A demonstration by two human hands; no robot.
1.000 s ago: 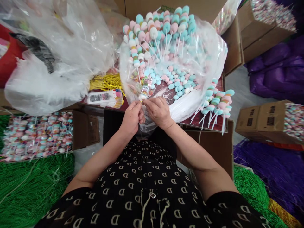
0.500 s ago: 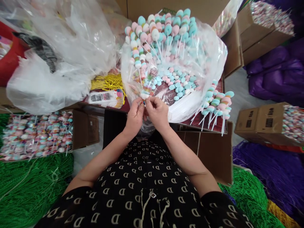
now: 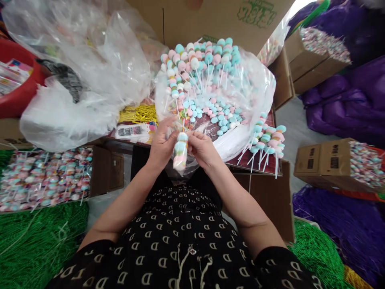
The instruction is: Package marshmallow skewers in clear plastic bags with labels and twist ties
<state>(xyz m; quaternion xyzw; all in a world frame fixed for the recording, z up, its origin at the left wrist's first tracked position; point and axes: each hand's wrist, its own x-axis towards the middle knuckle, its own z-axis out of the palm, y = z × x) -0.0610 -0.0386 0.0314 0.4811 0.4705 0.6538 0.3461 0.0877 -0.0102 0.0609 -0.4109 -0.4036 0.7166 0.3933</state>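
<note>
1. The wrapped candy stick [image 3: 180, 152] is held between both hands at the desk's [image 3: 273, 165] near edge, its candy end tilted down towards the person.
2. The right hand [image 3: 202, 149] pinches the gathered neck of its wrapper between thumb and fingers.
3. The left hand [image 3: 161, 147] has its thumb beside the candy and its fingers slightly spread; whether they grip it, I cannot tell.
4. A large clear bag [image 3: 262, 74], lying open on the desk, holds loose pastel candies [image 3: 221, 116] and unwrapped candy skewers [image 3: 194, 62].
5. More skewers [image 3: 272, 140] lie at the near right corner, sticks poking past the edge.
6. Towards the near left corner are gold ties [image 3: 140, 113] and printed sleeves [image 3: 134, 131].
7. A red tub [image 3: 34, 90] left of the desk holds printed packets [image 3: 15, 74].
8. The lower-left carton [image 3: 104, 168] and the right-hand carton [image 3: 325, 162] are packed with candy sticks.
</note>
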